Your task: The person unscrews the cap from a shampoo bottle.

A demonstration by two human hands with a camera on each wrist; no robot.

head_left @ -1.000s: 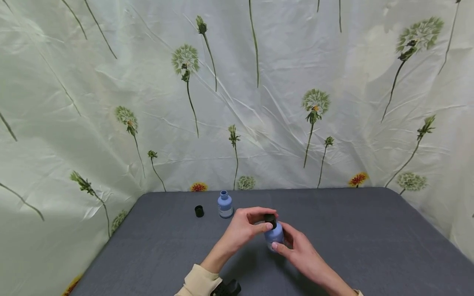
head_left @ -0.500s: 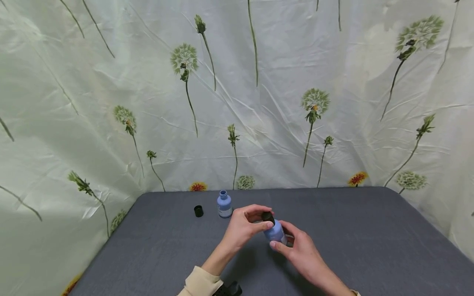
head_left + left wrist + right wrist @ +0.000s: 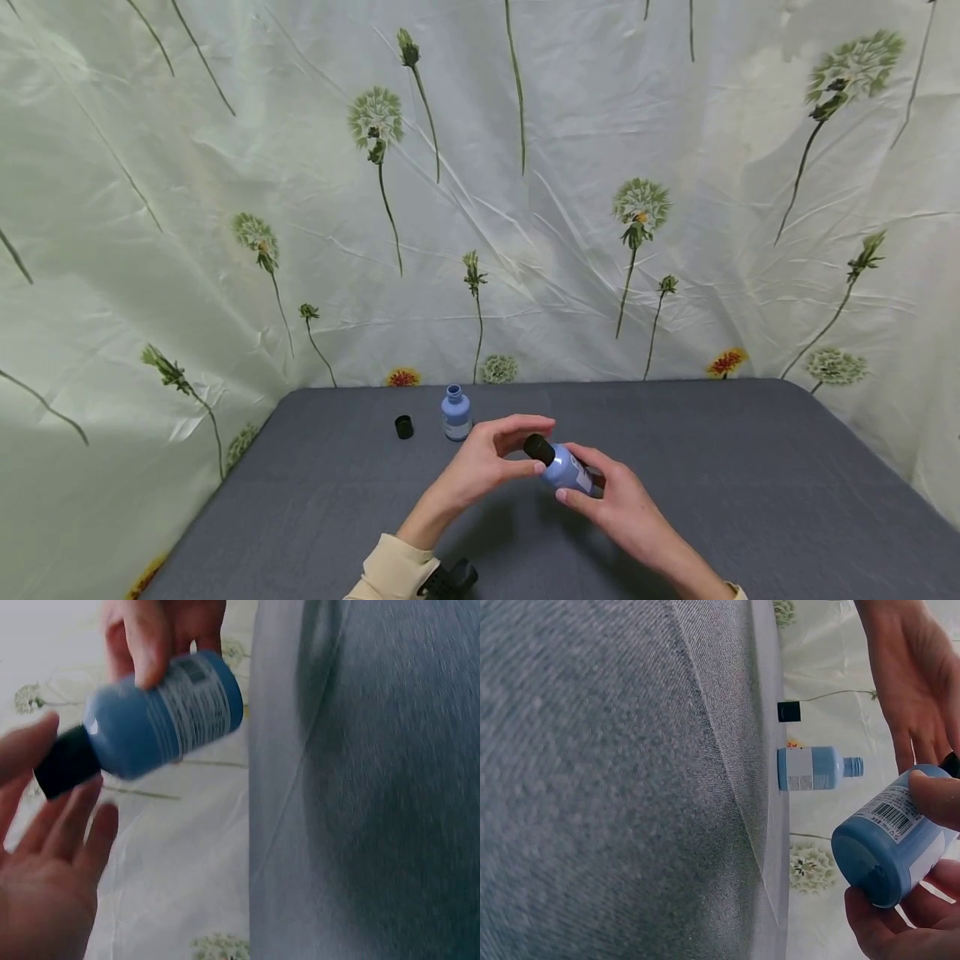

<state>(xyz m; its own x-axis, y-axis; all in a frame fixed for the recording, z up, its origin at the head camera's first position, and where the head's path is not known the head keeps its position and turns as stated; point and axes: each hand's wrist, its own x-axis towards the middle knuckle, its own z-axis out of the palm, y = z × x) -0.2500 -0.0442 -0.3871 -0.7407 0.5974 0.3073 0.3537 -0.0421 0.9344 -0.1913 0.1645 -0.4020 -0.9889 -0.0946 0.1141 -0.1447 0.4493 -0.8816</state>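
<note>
A blue bottle (image 3: 566, 471) with a black cap (image 3: 539, 448) is held up off the table, tilted with its cap toward the left. My right hand (image 3: 626, 508) grips the bottle's body between thumb and fingers. Around the cap, my left hand (image 3: 483, 458) has its fingers spread loosely, the index finger apart above it and the thumb tip near the bottle's shoulder. In the left wrist view the bottle's printed label (image 3: 196, 705) faces the camera. The right wrist view shows its base and a barcode (image 3: 892, 817).
A second blue bottle (image 3: 456, 417), uncapped, stands upright toward the back of the dark grey table (image 3: 720, 467). Left of it lies a loose black cap (image 3: 404, 427). A flower-printed curtain (image 3: 540, 208) hangs behind the table.
The held bottle has tilted further, its cap swinging left and its base right. My left fingers have loosened from the cap. The second bottle and loose cap stay put.
</note>
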